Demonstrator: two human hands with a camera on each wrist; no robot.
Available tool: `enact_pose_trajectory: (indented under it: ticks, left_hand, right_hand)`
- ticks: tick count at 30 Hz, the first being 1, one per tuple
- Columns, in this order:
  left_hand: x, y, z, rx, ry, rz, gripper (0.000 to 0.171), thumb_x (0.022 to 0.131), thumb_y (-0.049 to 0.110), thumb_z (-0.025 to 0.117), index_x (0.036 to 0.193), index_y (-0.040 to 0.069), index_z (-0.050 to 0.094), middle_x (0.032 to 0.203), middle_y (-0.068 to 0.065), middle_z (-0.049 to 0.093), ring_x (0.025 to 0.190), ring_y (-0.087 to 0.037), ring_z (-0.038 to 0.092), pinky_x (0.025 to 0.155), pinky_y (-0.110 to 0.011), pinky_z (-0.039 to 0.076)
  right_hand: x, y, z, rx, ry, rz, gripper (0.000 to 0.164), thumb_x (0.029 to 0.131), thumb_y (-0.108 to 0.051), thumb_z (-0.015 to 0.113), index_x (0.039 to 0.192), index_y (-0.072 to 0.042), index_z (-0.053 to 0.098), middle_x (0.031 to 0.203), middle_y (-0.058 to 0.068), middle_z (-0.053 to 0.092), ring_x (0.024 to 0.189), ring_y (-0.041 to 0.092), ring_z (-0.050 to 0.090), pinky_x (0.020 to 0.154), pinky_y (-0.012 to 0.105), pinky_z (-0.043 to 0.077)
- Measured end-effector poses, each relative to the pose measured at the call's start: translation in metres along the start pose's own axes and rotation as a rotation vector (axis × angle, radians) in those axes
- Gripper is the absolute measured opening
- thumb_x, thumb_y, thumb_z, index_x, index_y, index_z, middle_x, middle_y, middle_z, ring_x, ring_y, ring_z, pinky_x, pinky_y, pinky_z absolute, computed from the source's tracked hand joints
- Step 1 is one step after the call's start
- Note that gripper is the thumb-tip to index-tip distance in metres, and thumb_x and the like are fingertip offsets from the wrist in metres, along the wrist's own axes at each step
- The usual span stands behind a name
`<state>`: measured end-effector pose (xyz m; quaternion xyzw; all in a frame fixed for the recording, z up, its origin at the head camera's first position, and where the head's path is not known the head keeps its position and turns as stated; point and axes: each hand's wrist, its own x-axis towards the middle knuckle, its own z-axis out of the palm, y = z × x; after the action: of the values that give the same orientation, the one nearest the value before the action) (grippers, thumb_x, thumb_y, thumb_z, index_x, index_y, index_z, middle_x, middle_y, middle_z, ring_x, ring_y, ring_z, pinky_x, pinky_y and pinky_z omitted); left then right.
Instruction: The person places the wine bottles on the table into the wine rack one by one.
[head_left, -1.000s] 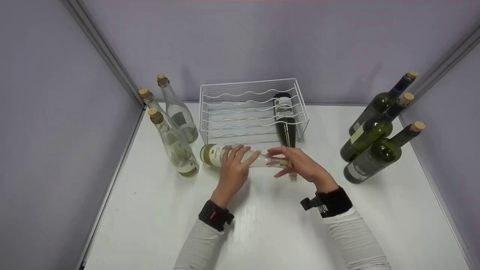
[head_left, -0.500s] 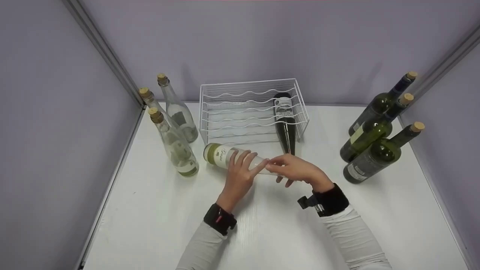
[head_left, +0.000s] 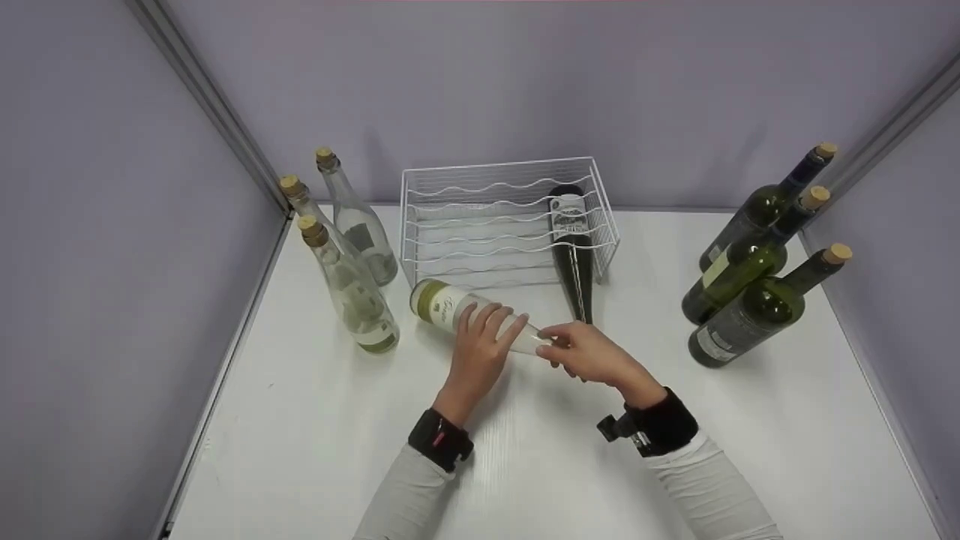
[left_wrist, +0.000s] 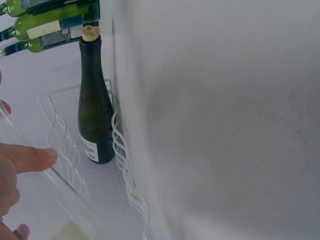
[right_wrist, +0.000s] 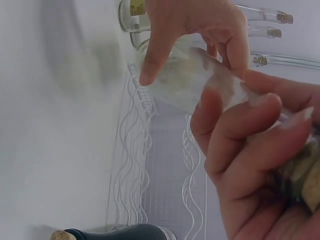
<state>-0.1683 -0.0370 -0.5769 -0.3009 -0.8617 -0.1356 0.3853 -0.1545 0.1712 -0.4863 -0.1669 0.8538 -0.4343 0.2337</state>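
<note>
While the clear bottle (head_left: 448,307) runs from far-left base to near-right neck, the left hand (head_left: 478,356) curls fingers round it; the right hand (head_left: 594,354) pinches its neck.

To your left, three clear glass bottles (head_left: 352,292) stand close together on a white table (head_left: 300,450), each topped with a cork. To your right stand three corked green bottles (head_left: 739,262), also grouped. Past the far edge, you face a plain greyish-lilac back wall (head_left: 480,75), meeting a left wall (head_left: 90,262) and right wall (head_left: 900,262).
</note>
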Motion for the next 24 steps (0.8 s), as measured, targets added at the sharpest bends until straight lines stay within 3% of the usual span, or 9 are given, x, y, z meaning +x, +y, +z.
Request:
enact_pose_trajectory:
  ticks: [3,8,11,17,24]
  left_hand:
    - [0.002,0.002,-0.001,0.004,-0.009,-0.011,0.041,0.081,0.005,0.075,0.12,0.017,0.068,0.118,-0.006,0.062,0.117,-0.026,0.055,0.101,-0.052,0.04]
    - [0.0,0.007,-0.007,-0.066,-0.089,-0.029,0.059,0.075,0.02,0.086,0.129,0.013,0.062,0.13,-0.008,0.059,0.126,-0.027,0.05,0.105,-0.053,0.036]
    - [-0.002,0.01,-0.009,-0.115,-0.116,-0.039,0.059,0.082,0.027,0.082,0.134,0.011,0.059,0.136,-0.01,0.056,0.132,-0.027,0.046,0.109,-0.053,0.033]
    - [-0.009,0.017,-0.01,-0.212,-0.128,-0.106,0.054,0.093,0.037,0.069,0.137,0.01,0.056,0.145,-0.01,0.048,0.139,-0.024,0.038,0.113,-0.05,0.028]
    - [-0.017,0.027,-0.009,-0.302,-0.145,-0.166,0.054,0.097,0.041,0.061,0.14,0.008,0.053,0.149,-0.016,0.042,0.138,-0.034,0.038,0.108,-0.055,0.032]
  right_hand:
    - [-0.004,0.003,0.002,-0.035,0.062,-0.028,0.046,0.097,-0.023,0.063,0.132,0.006,0.057,0.076,0.001,0.065,0.054,0.011,0.052,0.045,0.028,0.042]
    - [-0.01,0.009,0.006,-0.15,0.211,-0.055,0.043,0.093,-0.024,0.068,0.128,0.001,0.063,0.089,0.004,0.068,0.074,0.015,0.059,0.062,0.034,0.048]
    - [-0.014,0.014,0.009,-0.179,0.271,-0.041,0.043,0.091,-0.025,0.07,0.128,-0.004,0.064,0.093,0.005,0.069,0.078,0.015,0.06,0.066,0.036,0.049]
    - [-0.022,0.019,0.015,-0.208,0.348,-0.038,0.046,0.09,-0.023,0.073,0.131,-0.004,0.062,0.092,0.006,0.069,0.073,0.015,0.058,0.063,0.036,0.049]
    - [-0.024,0.028,0.023,-0.239,0.437,-0.026,0.049,0.089,-0.02,0.074,0.132,-0.003,0.061,0.097,0.012,0.071,0.082,0.021,0.064,0.068,0.041,0.052]
